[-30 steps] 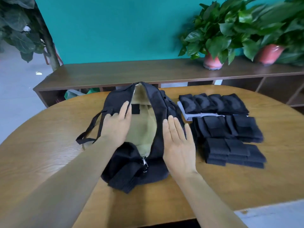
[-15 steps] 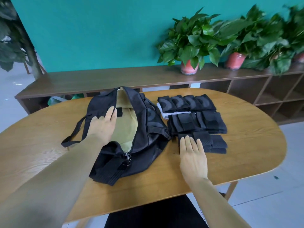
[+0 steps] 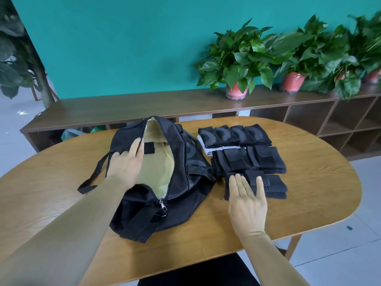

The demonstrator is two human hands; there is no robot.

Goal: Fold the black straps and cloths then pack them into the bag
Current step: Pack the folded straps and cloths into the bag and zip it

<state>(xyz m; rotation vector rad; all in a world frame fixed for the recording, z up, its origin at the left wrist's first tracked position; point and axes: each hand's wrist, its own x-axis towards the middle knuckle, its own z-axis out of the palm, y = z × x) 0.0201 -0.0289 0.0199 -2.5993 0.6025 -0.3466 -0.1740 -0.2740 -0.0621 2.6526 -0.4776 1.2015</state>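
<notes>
Left hand (image 3: 125, 166) lying flat, open, on the unzipped bag's (image 3: 185, 182) edge; right hand (image 3: 247, 201) resting open, fingers over nearest folded straps (image 3: 274, 185), gripping nothing.

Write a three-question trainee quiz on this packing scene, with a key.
1. True or false: the bag is zipped shut.
2. Which hand rests on the nearest row of folded straps? A) left hand B) right hand
3. Fill in: the bag's lining is ____ coloured.

Key: 1 false, the zip stands open. 2 B; the left hand lies on the bag's edge. 3 tan.
</notes>
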